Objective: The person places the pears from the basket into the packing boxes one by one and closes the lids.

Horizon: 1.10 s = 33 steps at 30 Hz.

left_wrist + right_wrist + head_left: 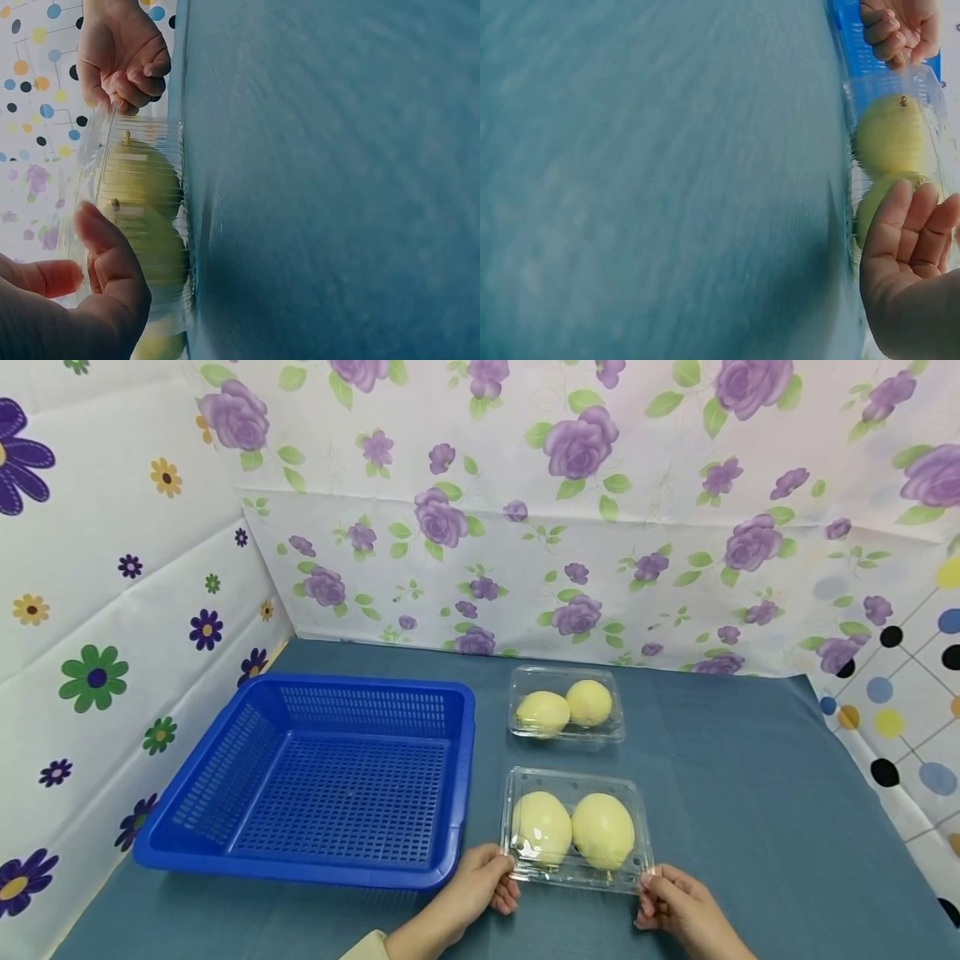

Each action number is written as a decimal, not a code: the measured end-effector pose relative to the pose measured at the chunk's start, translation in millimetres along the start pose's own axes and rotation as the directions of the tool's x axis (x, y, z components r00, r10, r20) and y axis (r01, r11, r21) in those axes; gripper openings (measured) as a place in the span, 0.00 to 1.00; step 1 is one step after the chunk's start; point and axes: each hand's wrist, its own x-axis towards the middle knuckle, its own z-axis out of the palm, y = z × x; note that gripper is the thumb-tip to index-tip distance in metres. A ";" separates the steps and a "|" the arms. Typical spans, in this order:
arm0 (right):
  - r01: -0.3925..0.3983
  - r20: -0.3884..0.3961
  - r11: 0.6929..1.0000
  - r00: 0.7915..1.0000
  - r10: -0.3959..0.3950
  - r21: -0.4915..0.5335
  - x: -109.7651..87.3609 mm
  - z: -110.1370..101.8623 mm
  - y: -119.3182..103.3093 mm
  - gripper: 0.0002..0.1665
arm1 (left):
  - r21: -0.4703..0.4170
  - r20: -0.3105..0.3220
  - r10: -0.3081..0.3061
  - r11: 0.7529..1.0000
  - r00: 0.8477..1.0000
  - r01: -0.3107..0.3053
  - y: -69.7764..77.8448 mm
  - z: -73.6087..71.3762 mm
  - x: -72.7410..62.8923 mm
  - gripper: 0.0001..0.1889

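Note:
A clear plastic clamshell box (577,785) lies in front of me with its lid down over two round, pale yellow fruits (542,828), pear-like with short stems. My left hand (480,885) pinches the near left corner of the box's rim between thumb and fingers. At the near right corner, my right hand (678,906) pinches the rim the same way. In the left wrist view the fruits (142,240) show through the ribbed side wall. The right wrist view has my right hand (911,262) close against the box, partly covering one fruit.
To the left stands a blue plastic basket (345,777), its slotted floor bare. Behind the near box sits a second clear box (566,672) holding two similar fruits (588,702). A blue-grey cloth (750,793) covers the table, and flowered sheets (510,552) hang behind it.

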 end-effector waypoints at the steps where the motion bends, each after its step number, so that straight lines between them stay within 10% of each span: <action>1: -0.001 -0.002 1.000 1.000 0.001 -0.001 0.5 0.6 0.2 0.14 | 0.001 -0.002 0.000 1.000 1.000 0.000 -0.2 -0.1 0.1 0.06; 33: 0.022 0.058 0.999 0.998 -0.020 -0.030 0.6 -0.6 2.8 0.14 | 0.012 0.007 -0.034 0.999 0.999 0.034 -3.5 -1.5 0.6 0.07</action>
